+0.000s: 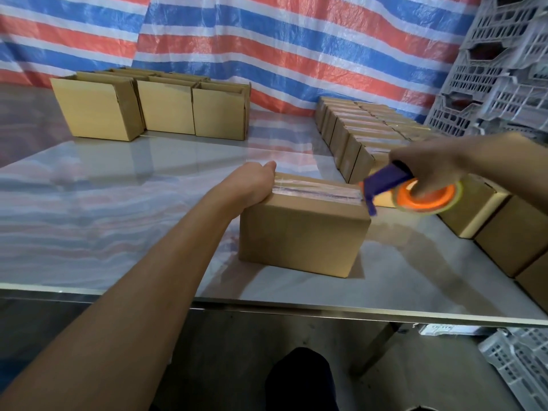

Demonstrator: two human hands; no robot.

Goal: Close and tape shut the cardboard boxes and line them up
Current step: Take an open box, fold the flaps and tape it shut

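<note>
Nearest is the person's left forearm, reaching from 7 o'clock up to the middle of the view. Its left hand (252,180) lies with fingers straight and pressed together against the left end of the cardboard box (299,235), at the top edge. That box stands closed on the table (118,203), just past centre toward 5 o'clock and well back from the table's near edge, which runs from 8 o'clock across to 4 o'clock. A clear tape strip (317,191) runs along the box top to its right edge.

At 3 o'clock the right hand (430,164) grips the tape dispenser (415,194), fingers curled into its orange core. The dispenser's blue blade end points down at the box's top right corner.

Bare tabletop spreads from 8 to 10 o'clock, and a wide bare lane lies at 12 o'clock between the box and the open boxes (166,111), which stand grouped at 11 o'clock. A row of taped boxes (350,134) runs side by side along the right, from 1 o'clock down to 4 o'clock, with a narrow gap between it and the box. Grey plastic crates (498,69) are stacked at 2 o'clock before a striped tarp (267,40).
</note>
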